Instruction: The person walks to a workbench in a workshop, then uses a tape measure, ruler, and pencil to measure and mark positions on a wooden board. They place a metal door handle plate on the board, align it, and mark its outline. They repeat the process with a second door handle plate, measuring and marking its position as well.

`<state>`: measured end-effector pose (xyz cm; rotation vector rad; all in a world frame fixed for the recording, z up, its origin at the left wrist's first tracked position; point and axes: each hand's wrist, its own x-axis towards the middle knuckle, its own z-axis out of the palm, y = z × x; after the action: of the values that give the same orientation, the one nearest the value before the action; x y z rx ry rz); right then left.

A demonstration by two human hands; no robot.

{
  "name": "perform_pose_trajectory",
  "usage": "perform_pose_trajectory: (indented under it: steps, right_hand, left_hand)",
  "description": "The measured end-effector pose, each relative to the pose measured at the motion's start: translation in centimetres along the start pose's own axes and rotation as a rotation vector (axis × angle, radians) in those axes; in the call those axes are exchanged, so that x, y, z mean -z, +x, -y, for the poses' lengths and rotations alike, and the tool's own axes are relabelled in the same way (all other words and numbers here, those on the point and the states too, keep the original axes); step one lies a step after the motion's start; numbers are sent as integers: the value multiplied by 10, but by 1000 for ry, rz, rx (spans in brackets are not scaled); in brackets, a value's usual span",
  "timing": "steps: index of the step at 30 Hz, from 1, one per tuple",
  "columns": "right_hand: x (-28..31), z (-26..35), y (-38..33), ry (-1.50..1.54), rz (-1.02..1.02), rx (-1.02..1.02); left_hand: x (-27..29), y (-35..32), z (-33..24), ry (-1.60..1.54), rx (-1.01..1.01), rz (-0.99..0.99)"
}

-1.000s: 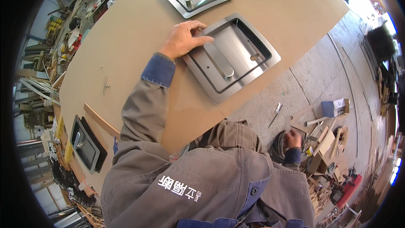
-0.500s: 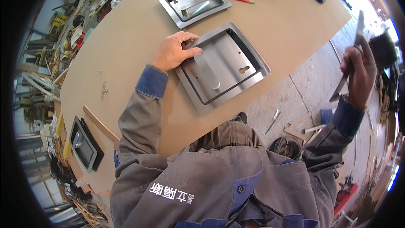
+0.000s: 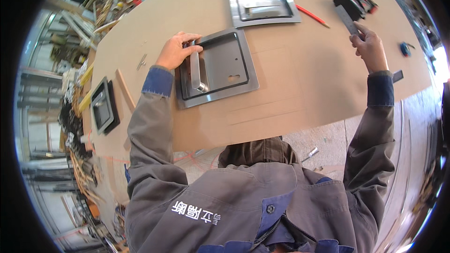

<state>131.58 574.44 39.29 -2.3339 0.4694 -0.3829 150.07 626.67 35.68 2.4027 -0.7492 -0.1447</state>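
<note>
A square brushed-metal paddle latch [image 3: 220, 72], a recessed plate with a lever and a black seal, lies on the brown board [image 3: 281, 107]. My left hand [image 3: 180, 50] is closed on it at the upper left, thumb and fingers about the lever's upper end. Over the board's right side my right hand [image 3: 370, 49] grips a flat grey steel ruler [image 3: 346, 18]. One end sticks out beyond my fingers; a grey end also shows beside my wrist. Thin drawn lines mark the board between the latch and my right hand.
A second latch [image 3: 265, 2] and a red pencil [image 3: 313, 15] lie at the back. A black-and-red power tool [image 3: 351, 3] and a blue tape measure [image 3: 406, 49] are at the right. At the left are another latch [image 3: 104, 105], a wooden strip [image 3: 124, 87] and small metal pins [image 3: 141, 61].
The latch under my left hand has slid left, uncovering drawn lines. My right hand has brought the ruler from beyond the board's right edge to over the board. The view has shifted.
</note>
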Motion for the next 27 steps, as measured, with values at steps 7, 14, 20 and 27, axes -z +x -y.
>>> perform_pose_trajectory:
  steps: [7, 14, 20, 27]
  right_hand:
    - [-25, -84, 80, -392, -23, 162]
    - [-46, -54, 84, -231, -339, 182]
    - [-76, -21, 76, -141, -193, 321]
    - [-108, 1, 54, -61, -143, 269]
  left_hand:
    - [8, -26, 33, -238, 209, -374]
    - [-16, -44, 30, -349, 240, -580]
    - [-10, -35, 46, -309, 205, -453]
    - [-6, -34, 25, -235, 92, -369]
